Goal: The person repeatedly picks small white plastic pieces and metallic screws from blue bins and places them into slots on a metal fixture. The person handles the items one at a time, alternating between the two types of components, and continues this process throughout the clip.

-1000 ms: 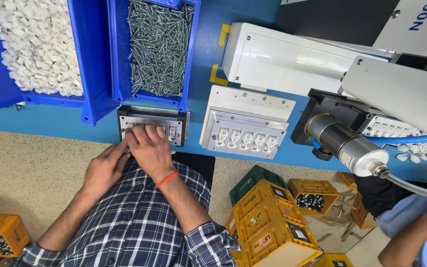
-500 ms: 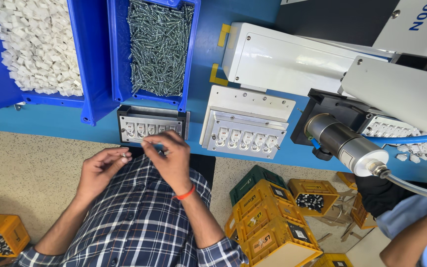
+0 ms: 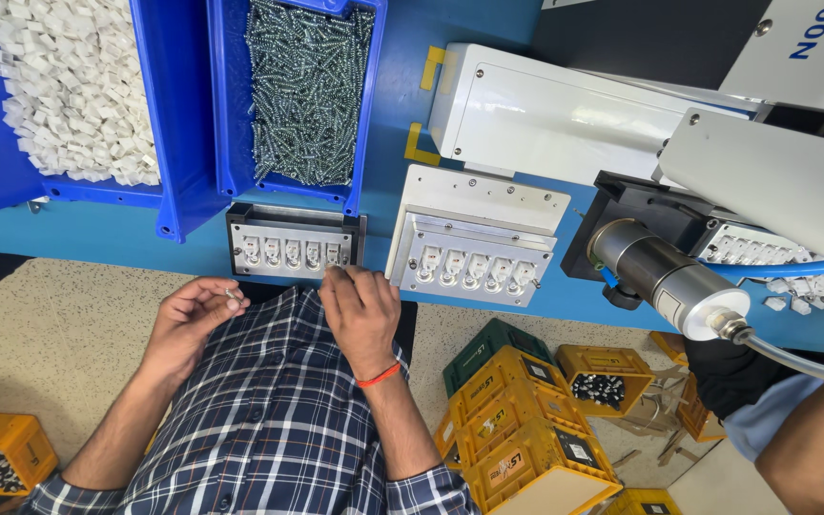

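Here, the fixture (image 3: 293, 245) touches right hand (image 3: 362, 310), beyond left hand (image 3: 191, 319).

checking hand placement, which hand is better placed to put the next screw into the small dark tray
Right, probably. The right hand has its fingertips at the dark tray, by its last slots. The left hand sits off the tray, pinching small screws.

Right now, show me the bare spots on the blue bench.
Bare blue bench runs along the front edge, left of the dark fixture. A narrow gap separates that fixture from the white fixture. Behind, the bins and white machine crowd it.
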